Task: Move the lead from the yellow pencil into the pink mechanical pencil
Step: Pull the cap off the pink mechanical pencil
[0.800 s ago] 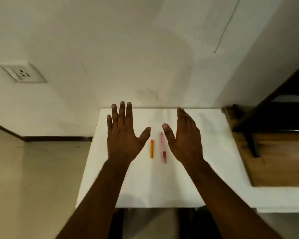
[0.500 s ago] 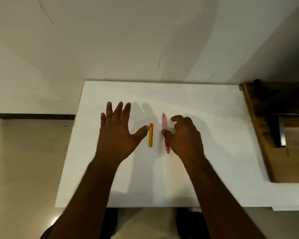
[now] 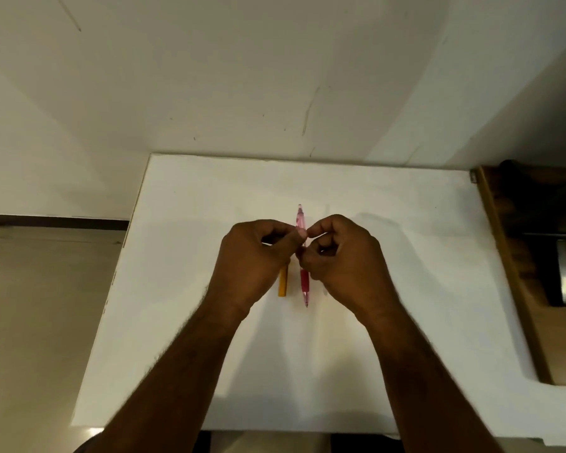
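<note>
Now the flat left hand (image 3: 255,266) and right hand (image 3: 343,259) had been curled and pinched together over the pink pencil (image 3: 304,282), so work was likely begun, with the yellow pencil (image 3: 283,284) untouched.

Matt white table (image 3: 209,322); translucent glossy plastic pink mechanical pencil (image 3: 300,217); brown wooden furniture (image 3: 517,289) off its right edge.

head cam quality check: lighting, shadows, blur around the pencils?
Head view: dim, warm light; the white table is brightest. Soft shadows fall under both forearms. The left hand hides most of the yellow pencil; the pink mechanical pencil looks soft, and the right hand covers its middle. Wide-angle bend shows at the wall edges.
</note>
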Motion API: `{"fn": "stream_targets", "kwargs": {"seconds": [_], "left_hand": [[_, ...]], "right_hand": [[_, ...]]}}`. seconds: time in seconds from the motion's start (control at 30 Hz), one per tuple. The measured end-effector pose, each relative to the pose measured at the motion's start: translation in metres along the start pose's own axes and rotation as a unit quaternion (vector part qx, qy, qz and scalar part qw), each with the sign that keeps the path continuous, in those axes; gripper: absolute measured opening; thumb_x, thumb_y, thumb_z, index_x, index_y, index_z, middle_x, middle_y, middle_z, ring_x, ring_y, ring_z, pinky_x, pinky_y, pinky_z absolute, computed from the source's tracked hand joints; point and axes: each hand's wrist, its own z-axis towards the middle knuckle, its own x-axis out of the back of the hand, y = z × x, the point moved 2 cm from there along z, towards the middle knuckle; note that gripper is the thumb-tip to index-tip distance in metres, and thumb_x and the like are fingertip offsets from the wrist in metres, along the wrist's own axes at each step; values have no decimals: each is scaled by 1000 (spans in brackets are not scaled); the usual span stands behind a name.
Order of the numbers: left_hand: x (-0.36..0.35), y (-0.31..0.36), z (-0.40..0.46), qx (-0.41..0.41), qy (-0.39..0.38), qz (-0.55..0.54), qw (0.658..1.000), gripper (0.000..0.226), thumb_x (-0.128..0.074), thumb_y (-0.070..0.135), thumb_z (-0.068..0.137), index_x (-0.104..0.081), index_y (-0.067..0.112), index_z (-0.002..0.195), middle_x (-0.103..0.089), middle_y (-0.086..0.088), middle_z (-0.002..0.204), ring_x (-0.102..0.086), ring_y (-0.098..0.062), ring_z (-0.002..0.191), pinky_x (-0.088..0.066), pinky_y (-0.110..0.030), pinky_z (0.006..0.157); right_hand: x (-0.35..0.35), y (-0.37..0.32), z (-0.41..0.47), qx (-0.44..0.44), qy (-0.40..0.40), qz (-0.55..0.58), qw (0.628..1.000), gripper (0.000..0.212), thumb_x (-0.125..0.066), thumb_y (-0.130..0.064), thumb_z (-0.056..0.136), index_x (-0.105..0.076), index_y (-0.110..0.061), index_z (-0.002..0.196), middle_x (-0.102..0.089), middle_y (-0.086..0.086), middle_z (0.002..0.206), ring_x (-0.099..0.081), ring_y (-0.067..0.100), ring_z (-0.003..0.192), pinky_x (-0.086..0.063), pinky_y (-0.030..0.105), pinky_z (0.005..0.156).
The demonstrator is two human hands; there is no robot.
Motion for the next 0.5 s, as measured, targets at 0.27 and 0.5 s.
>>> {"fn": "stream_targets", "kwargs": {"seconds": [0.27, 0.5], "left_hand": [[-5, -4, 7, 9, -14, -64, 998, 15, -73, 34, 86, -80, 20, 85, -75, 5, 68, -71, -9, 63, -56, -24, 65], [-9, -4, 4, -10, -57, -48, 997, 14, -72, 33, 87, -80, 22, 84, -76, 1, 71, -73, -19, 69, -62, -41, 78]], "right_hand": [[6, 2, 12, -16, 5, 107, 994, 16, -70, -13, 89, -71, -23, 102, -75, -2, 90, -75, 14, 73, -62, 35, 73], [0, 1, 20, -35, 57, 202, 977, 17, -69, -27, 94, -78, -15, 87, -77, 6, 82, -75, 25, 78, -64, 34, 72]]}}
